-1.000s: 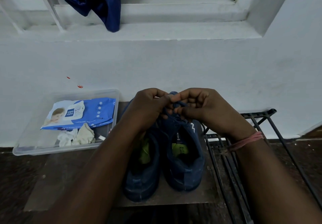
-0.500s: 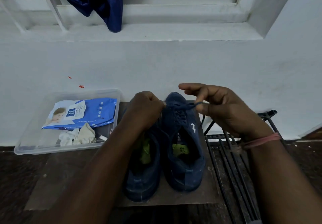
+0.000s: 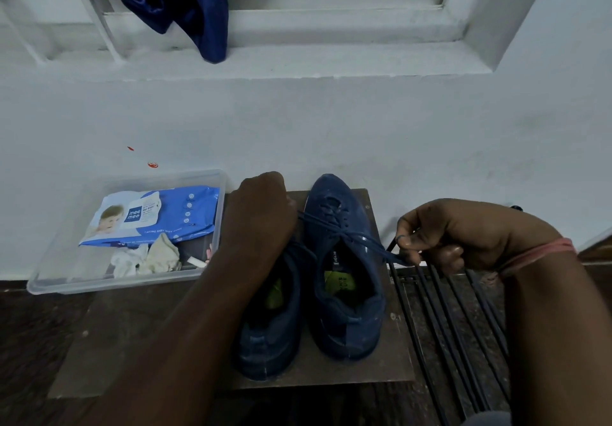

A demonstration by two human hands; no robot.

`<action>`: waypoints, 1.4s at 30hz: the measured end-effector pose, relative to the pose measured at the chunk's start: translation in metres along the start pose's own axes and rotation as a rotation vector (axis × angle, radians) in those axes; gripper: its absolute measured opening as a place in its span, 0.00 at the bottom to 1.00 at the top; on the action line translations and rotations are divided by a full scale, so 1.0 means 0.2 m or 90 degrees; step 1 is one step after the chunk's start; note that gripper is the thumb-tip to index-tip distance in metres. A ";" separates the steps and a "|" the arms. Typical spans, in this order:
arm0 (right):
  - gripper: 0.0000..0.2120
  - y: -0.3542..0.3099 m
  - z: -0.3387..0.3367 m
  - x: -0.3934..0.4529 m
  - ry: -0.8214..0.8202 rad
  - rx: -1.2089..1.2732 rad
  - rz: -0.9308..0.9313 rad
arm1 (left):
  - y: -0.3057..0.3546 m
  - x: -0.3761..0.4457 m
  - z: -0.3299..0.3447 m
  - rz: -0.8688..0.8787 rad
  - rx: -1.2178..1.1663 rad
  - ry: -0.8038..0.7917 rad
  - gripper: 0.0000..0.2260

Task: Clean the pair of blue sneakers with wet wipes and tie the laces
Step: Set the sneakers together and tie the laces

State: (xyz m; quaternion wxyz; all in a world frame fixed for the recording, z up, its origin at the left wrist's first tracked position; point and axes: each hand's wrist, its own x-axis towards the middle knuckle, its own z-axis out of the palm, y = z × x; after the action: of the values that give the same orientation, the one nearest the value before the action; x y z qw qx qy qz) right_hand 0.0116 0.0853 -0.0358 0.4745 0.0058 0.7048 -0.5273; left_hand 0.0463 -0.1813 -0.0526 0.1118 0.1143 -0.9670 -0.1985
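Note:
Two blue sneakers stand side by side on a brown board point(image 3: 394, 359), toes toward the wall. The right sneaker point(image 3: 344, 260) is in full view; my left forearm covers much of the left sneaker point(image 3: 268, 336). Its dark blue lace point(image 3: 351, 235) stretches taut across the right sneaker between my hands. My left hand point(image 3: 261, 213) grips one lace end at the left of the shoe. My right hand point(image 3: 463, 233) pinches the other end, pulled out to the right over the rack.
A clear plastic tray point(image 3: 49, 273) at the left holds a blue wet wipes pack point(image 3: 155, 213) and crumpled used wipes point(image 3: 145, 255). A black metal rack point(image 3: 447, 326) lies at the right. A white wall is close behind, with a blue cloth point(image 3: 195, 8) hanging on the window ledge.
My hands were together over the right sneaker's tongue. They have drawn apart, the right hand moving far right and down, pulling the lace tight.

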 end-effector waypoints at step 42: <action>0.13 -0.14 1.03 -0.12 0.613 -0.695 -0.165 | -0.39 -0.68 -0.23 0.029 -0.195 -0.005 0.28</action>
State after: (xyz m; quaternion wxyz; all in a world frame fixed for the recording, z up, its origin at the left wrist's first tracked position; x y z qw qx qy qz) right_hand 0.1473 -0.0707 0.0032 -0.0183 -0.0836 0.9920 -0.0928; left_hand 0.2002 -0.2321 -0.0672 0.1284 0.0733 -0.9282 -0.3414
